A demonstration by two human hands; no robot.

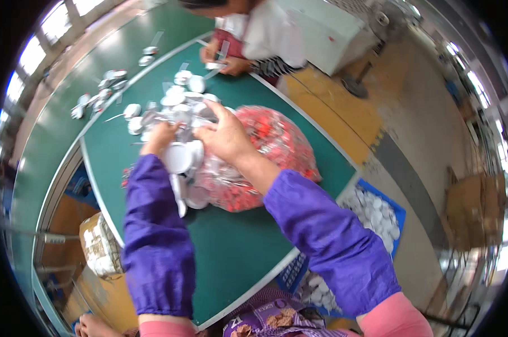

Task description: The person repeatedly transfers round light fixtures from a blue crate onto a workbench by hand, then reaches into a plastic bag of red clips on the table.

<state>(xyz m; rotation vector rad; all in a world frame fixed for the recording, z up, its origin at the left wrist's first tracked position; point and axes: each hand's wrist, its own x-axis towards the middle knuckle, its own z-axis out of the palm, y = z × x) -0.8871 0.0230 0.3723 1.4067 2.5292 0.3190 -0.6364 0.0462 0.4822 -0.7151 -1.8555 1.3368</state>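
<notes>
On the green table lies a heap of white round plastic pieces (179, 158), some with clear strips sticking out. My left hand (162, 138) reaches into the heap, its fingers closed at the pieces; what they grip is blurred. My right hand (231, 137) hovers at the heap's right side, thumb and index finger apart, with nothing plainly held. Under my right wrist sits a big clear plastic bag (282, 146) full of small red pieces. Purple sleeves cover both my forearms.
Across the table (231, 241), a co-worker's hands (231, 65) hold a white piece with a clear strip. More white pieces (99, 92) lie on the green surface at left. Blue crates (399, 216) of white pieces stand at right. Another person's hand (94, 326) shows at lower left.
</notes>
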